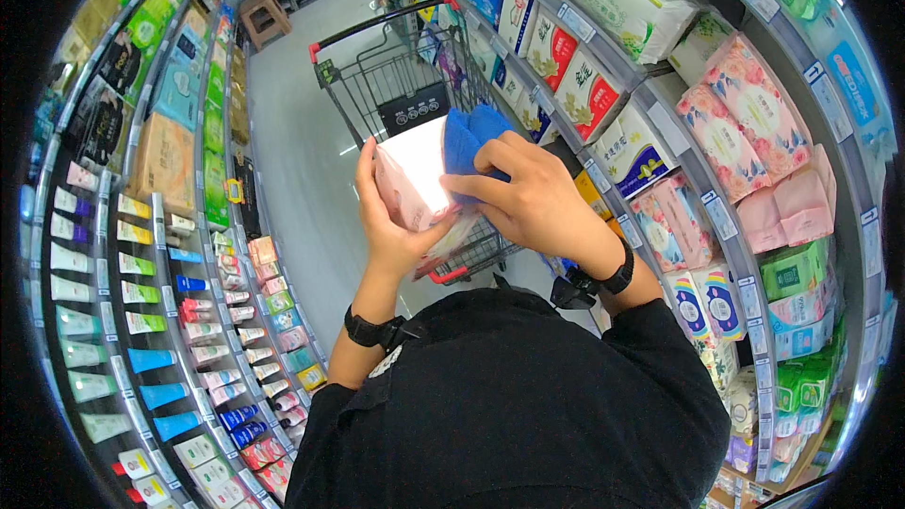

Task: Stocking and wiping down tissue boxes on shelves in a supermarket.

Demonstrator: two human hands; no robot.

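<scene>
A pink floral tissue pack (406, 187) is held up in front of my chest, its upper face washed out by glare. My left hand (396, 230) grips it from the left, with the thumb along its near edge. In my right hand (527, 191) is a folded blue cloth (470, 138), pinched between thumb and fingers and pressed against the pack's right side. Part of the pack's underside is hidden by my hands and the cloth. Just beyond stands a wire shopping cart (417, 71) with a red-and-black handle.
Shelves on the right hold tissue packs (749, 113) and larger paper bundles (622, 3). Along the left, shelves carry rows of squeeze tubes (145, 290) and boxes. A brown plastic stool (265, 18) stands at the aisle's far end, on the grey floor (297, 134).
</scene>
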